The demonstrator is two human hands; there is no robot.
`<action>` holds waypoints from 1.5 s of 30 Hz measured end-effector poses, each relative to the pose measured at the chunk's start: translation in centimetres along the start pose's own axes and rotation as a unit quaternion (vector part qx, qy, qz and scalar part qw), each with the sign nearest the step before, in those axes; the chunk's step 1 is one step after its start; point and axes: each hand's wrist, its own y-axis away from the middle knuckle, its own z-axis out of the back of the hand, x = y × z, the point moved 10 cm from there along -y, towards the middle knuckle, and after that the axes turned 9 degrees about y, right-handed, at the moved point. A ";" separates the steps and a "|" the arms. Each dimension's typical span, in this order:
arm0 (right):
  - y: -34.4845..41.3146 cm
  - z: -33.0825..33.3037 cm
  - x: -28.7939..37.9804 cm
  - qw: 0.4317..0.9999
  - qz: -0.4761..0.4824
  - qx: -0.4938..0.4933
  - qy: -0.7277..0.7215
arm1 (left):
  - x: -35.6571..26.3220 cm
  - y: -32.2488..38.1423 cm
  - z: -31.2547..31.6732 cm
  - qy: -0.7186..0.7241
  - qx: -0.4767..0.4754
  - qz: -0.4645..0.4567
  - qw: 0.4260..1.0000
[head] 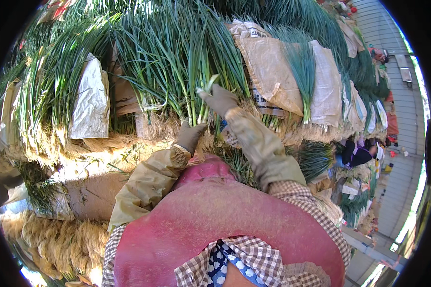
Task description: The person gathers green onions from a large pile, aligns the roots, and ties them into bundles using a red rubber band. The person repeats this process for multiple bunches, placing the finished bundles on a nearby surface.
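Observation:
My left hand (190,136), in a dirty dark glove, is closed around the white lower stalks of a few green onions (191,104), with roots hanging below it. Up and to the right, my gloved right hand (219,99) holds a pale strip of leaf (211,81) at its fingertips, beside the upright stalks. Behind both hands lies a thick heap of green onions (154,46), leaves pointing away from me and roots toward me. A tie (154,107) goes round some stalks left of my hands.
Woven plastic sacks (269,68) lie among the onions at right, and a whitish sack (90,100) stands at left. More onions with matted roots (57,240) fill the lower left. Another person (359,154) is at far right. At the left edge is a dark, unclear shape.

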 end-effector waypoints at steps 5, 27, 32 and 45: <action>-2.8 0.9 3.5 0.986 0.093 -0.114 0.078 | -2.5 0.9 -0.3 0.006 0.033 -0.067 0.997; 5.4 -0.6 -3.7 0.980 0.052 -0.133 -0.138 | 1.4 -0.8 -2.8 0.058 0.149 0.146 0.976; -3.5 -0.4 2.6 0.980 0.132 -0.055 -0.139 | -2.7 2.2 -5.0 -0.558 0.277 -0.306 0.720; 2.7 2.1 3.0 0.750 0.158 -0.004 -0.642 | 0.1 -0.4 -1.1 0.019 0.143 0.138 0.980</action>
